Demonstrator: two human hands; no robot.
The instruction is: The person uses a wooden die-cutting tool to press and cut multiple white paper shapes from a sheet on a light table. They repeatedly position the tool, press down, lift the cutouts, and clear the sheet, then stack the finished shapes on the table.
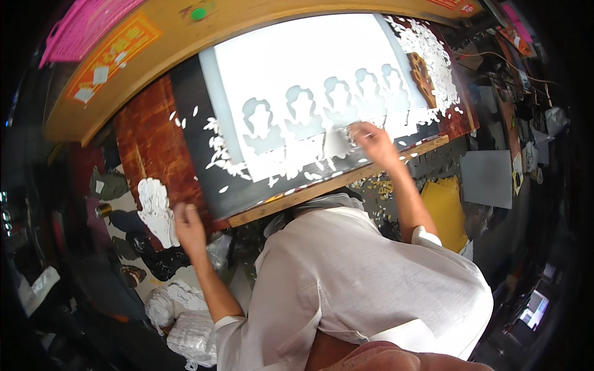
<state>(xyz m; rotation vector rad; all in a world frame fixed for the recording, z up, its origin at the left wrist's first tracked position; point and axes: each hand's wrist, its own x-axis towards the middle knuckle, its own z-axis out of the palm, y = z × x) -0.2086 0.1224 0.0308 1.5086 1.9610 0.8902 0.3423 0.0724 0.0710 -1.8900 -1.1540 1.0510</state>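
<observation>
Sheet (309,55), white and broad, lies on a grey board (219,102) on the bench (145,133), with a row of five cut-outs (301,131) along its near side. The right hand (374,143) is over that near edge, below the cut-outs toward the right of the row, its fingers reaching leftward. Motion blurs it; a pale smear (337,145) shows beside the fingertips, but I cannot tell whether they pinch a piece or are merely passing. The left hand (189,227) is just beside the stack (156,213) of white shaped pieces at the bench's near left, fingers bent; whether it touches the stack or grips anything is unclear.

White scraps (436,68) are heaped at the right and strewn along the near edge. A brown die (422,80) stands by the sheet's right edge.

My reading is that the step in hand is clearing and gathering after cutting, with pieces going to the stack. The next move seems to call for a light pinch by the right hand, keeping loose scraps out, and the left hand steadying the stack's edge.
</observation>
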